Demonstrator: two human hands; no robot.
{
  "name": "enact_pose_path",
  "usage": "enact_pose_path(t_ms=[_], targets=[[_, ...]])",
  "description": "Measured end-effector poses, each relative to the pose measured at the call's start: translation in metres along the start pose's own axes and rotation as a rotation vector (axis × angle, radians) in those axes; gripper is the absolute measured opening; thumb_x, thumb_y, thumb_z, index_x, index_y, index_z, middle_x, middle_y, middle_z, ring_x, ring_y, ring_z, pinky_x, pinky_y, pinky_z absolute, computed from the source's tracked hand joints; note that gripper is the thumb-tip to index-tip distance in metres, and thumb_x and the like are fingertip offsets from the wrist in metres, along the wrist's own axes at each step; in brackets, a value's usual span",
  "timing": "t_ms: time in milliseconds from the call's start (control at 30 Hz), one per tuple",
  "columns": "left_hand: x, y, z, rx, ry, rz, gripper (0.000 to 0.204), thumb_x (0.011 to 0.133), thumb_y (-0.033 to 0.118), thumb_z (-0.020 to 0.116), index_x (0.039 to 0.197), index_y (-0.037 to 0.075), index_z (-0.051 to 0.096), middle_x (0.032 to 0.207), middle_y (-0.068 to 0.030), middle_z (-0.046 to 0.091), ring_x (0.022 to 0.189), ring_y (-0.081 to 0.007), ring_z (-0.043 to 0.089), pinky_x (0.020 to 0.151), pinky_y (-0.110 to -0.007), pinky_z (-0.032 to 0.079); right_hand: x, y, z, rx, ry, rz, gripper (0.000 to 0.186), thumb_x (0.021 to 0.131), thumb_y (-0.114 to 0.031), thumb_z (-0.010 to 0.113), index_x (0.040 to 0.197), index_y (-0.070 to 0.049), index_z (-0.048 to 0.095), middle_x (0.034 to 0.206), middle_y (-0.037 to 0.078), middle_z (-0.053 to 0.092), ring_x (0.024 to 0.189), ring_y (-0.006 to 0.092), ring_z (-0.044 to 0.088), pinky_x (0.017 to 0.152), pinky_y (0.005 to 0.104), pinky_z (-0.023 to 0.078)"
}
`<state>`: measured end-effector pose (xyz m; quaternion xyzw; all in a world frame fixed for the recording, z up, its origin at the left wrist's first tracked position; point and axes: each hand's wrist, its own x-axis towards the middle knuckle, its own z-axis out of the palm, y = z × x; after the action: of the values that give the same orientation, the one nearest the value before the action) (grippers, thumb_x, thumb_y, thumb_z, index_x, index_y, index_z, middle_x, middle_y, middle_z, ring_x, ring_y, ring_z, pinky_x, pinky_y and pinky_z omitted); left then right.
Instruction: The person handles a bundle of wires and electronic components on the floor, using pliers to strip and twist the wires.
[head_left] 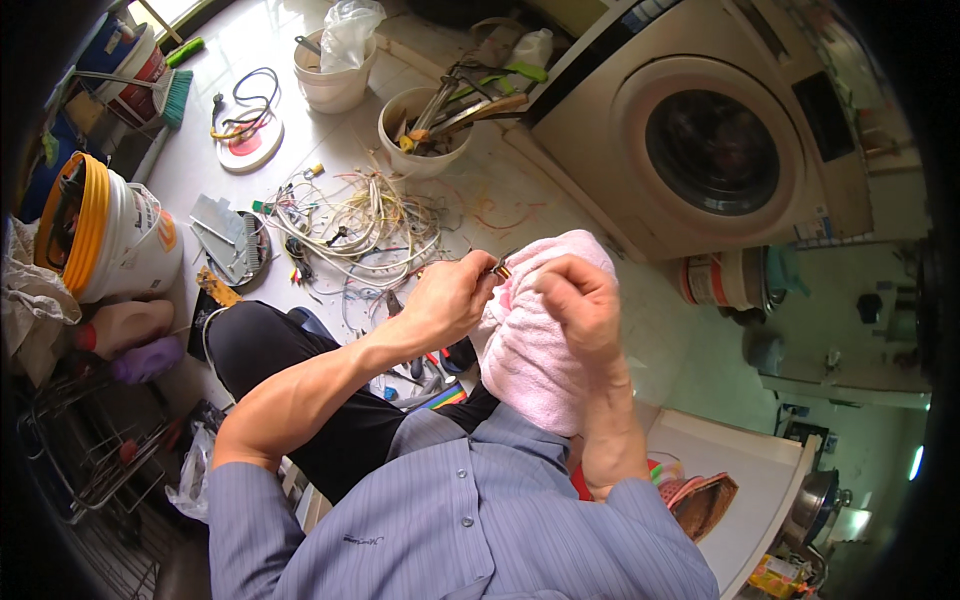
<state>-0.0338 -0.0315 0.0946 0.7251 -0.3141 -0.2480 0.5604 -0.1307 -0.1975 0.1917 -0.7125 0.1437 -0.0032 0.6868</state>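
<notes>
My left hand (pixel 458 294) is closed, pinching a short dark cable end (pixel 501 270) that shows small red and yellow bits. It is held just at the left edge of a pink towel (pixel 535 365) draped over my right knee. Above the towel, my right hand (pixel 583 305) is curled with thumb and forefinger together; whatever it grips, if anything, is too small to make out. Beyond my hands, a tangled heap of white and coloured cables (pixel 370 225) lies on the floor. Pliers (pixel 392 303) and other tools lie between my legs, partly hidden by my left forearm.
A white bucket of tools (pixel 425 160) and another bucket (pixel 335 85) with a plastic bag stand behind the cables. A washing machine (pixel 640 200) is at the far right. To the left are a flat metal part (pixel 225 240), a large white bucket (pixel 140 240) and bottles (pixel 130 328).
</notes>
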Motion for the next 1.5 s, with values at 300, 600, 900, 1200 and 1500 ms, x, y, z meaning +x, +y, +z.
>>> enact_pose_path(t_ms=[300,600,900,1200,1500], targets=[[0.006,0.02,-0.01,-0.675,-0.165,-0.167,0.029,0.104,0.018,0.057,0.122,-0.004,0.064,0.105,-0.0104,0.075,0.093,-0.0161,0.073,0.075,-0.031,0.059,-0.037,0.002,-0.07,-0.622,0.332,-0.095,0.01,0.095,-0.006,0.064,0.091,0.002,0.069,0.073,0.001,0.062,0.07,0.0084,0.055,0.062,0.0266,0.045],[0.009,0.027,-0.005,-0.799,-0.192,-0.32,0.03,0.106,0.017,0.05,0.122,-0.007,0.059,0.115,-0.0164,0.072,0.096,-0.0195,0.073,0.07,-0.029,0.061,-0.069,0.017,-0.11,-0.765,0.326,0.056,0.02,0.095,-0.01,0.065,0.112,-0.002,0.071,0.098,0.002,0.07,0.084,0.0158,0.063,0.073,0.0301,0.05],[0.009,0.014,-0.002,-0.778,-0.193,-0.295,0.03,0.106,0.019,0.051,0.122,-0.005,0.06,0.111,-0.0132,0.073,0.099,-0.0191,0.072,0.073,-0.03,0.061,-0.022,-0.026,-0.04,-1.003,0.51,-0.362,0.035,0.092,-0.008,0.071,0.127,-0.004,0.066,0.116,0.014,0.069,0.111,0.0271,0.066,0.08,0.0357,0.057],[0.005,0.018,-0.004,-0.294,-0.018,-0.096,0.025,0.104,0.014,0.056,0.12,-0.006,0.056,0.091,-0.0111,0.074,0.078,-0.0141,0.071,0.063,-0.028,0.057,0.004,0.049,-0.001,-0.429,0.098,0.012,0.027,0.093,-0.012,0.072,0.116,0.002,0.069,0.087,0.006,0.07,0.075,0.0101,0.062,0.065,0.0275,0.051],[0.003,0.013,0.0,0.064,0.078,0.006,0.019,0.1,0.013,0.059,0.111,-0.002,0.057,0.086,-0.0171,0.075,0.075,-0.0262,0.075,0.066,-0.036,0.057,0.007,0.029,0.026,-0.676,0.206,-0.373,0.014,0.099,-0.012,0.064,0.098,0.0,0.07,0.072,0.012,0.069,0.064,0.0212,0.068,0.058,0.0322,0.05]])
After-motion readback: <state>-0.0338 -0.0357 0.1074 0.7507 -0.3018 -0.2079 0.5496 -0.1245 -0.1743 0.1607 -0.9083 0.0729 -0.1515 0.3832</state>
